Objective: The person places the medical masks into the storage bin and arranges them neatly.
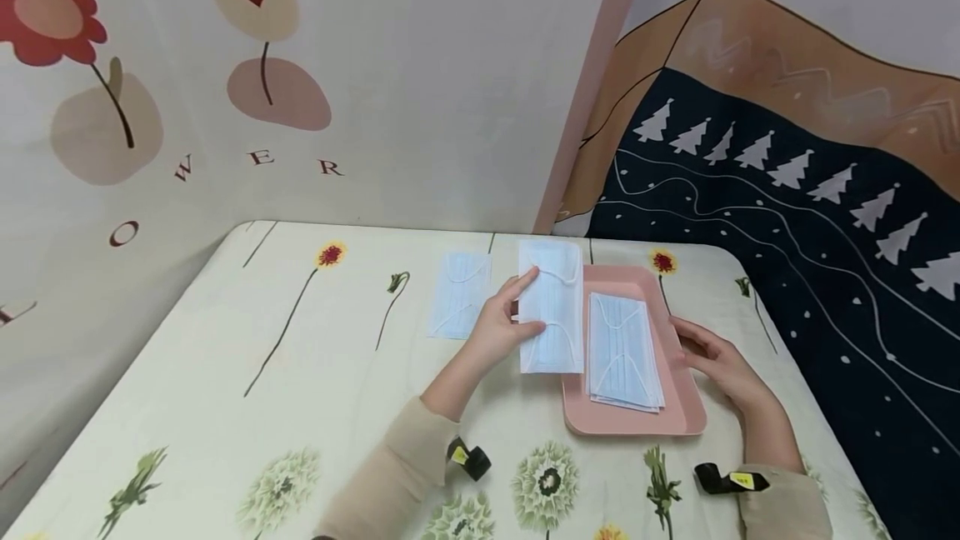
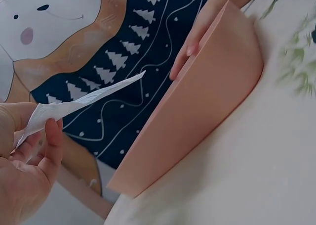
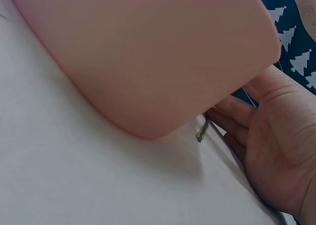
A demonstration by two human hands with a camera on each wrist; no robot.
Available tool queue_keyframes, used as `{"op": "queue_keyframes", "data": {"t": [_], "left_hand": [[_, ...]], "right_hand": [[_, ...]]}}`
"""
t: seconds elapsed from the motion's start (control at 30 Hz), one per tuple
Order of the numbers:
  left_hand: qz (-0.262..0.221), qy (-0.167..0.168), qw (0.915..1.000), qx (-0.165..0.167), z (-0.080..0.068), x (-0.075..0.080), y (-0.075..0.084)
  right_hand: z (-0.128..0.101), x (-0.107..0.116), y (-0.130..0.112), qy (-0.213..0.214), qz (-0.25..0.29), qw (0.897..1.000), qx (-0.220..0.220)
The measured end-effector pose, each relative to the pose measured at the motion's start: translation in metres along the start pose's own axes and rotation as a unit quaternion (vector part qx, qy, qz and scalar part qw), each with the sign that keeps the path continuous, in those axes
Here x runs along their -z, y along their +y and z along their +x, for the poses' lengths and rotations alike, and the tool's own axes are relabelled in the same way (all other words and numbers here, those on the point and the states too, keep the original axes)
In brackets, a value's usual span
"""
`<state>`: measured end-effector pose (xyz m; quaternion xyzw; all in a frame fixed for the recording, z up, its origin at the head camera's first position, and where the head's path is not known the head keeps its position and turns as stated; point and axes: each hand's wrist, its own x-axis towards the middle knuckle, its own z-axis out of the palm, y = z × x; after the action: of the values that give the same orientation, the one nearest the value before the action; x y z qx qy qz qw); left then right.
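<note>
My left hand (image 1: 504,325) pinches a light blue face mask (image 1: 552,317) by its left edge, held just above the left rim of a pink tray (image 1: 675,415). In the left wrist view the same mask (image 2: 84,102) shows edge-on between thumb and fingers (image 2: 52,141). A small stack of blue masks (image 1: 624,348) lies in the tray. Another mask (image 1: 459,295) lies flat on the table to the left. My right hand (image 1: 716,361) rests with straight fingers against the tray's right rim; in the right wrist view its fingers (image 3: 237,121) touch the tray's side (image 3: 148,52).
The table has a cream cloth printed with flowers (image 1: 225,373). A floral wall hanging (image 1: 225,90) stands behind, and a dark blue cloth with white trees (image 1: 810,215) hangs at the right. The table's right edge lies close to the right hand.
</note>
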<state>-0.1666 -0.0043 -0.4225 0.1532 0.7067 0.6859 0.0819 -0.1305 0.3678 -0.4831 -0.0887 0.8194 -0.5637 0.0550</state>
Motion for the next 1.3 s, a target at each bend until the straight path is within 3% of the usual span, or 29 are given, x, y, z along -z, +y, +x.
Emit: {"op": "queue_keyframes", "data": {"t": [0.3,0.8,1.1,1.3], "left_hand": [[-0.01,-0.021,0.9997,-0.001,0.004,-0.03,-0.004],[0.004,0.001,0.9997,0.023,0.02,-0.075,-0.01],[0.051,-0.009,0.998,0.038,0.03,-0.097,-0.012],[0.109,-0.008,0.9922,0.059,0.036,-0.108,-0.013]], "right_hand": [[0.0,0.0,0.001,0.001,-0.002,1.0,-0.003],[-0.001,0.002,0.002,-0.002,-0.007,1.0,-0.001],[0.001,0.003,0.001,-0.005,-0.006,1.0,0.004],[0.001,0.001,0.0,-0.005,-0.004,1.0,-0.001]]}}
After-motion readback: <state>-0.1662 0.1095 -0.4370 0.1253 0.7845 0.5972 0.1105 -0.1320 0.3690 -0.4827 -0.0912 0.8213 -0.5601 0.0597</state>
